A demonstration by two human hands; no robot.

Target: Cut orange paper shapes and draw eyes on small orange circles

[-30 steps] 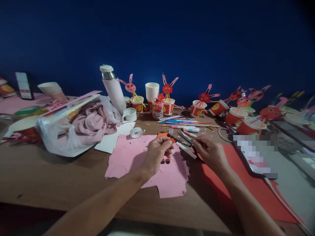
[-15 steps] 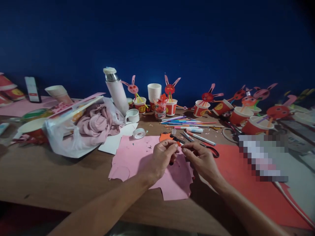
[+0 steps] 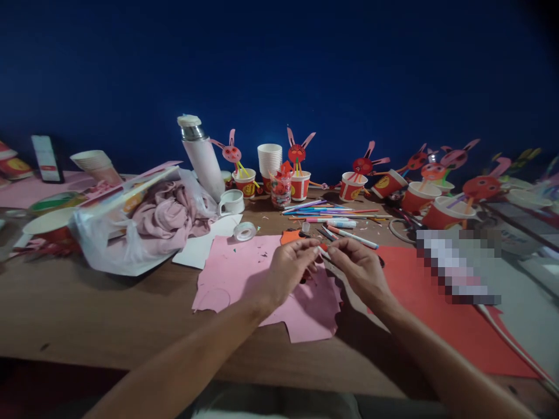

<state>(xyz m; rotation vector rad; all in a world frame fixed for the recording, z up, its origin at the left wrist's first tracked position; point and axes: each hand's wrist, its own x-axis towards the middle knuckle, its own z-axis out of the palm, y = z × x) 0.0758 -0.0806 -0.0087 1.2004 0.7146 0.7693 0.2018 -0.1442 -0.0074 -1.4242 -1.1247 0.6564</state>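
My left hand [image 3: 288, 266] and my right hand [image 3: 358, 269] meet fingertip to fingertip above a cut sheet of pink paper [image 3: 244, 273]. My left hand's fingers are pinched on a small red and dark paper piece [image 3: 322, 247], and a dark bit hangs below them. My right hand's fingers are pinched too, right against that piece; what they grip is too small to name. A sheet of red paper [image 3: 419, 297] lies under my right wrist.
Behind my hands lie loose coloured pens [image 3: 332, 212], a tape roll [image 3: 243, 231], a white mug [image 3: 231, 202], a thermos [image 3: 203, 160] and stacked white cups [image 3: 269, 158]. Red paper-cup bunnies [image 3: 299, 177] line the back. A plastic bag with pink cloth [image 3: 152, 221] sits left.
My right hand has left the pens and come to my left hand. Both hands now pinch together, slightly higher over the pink paper.
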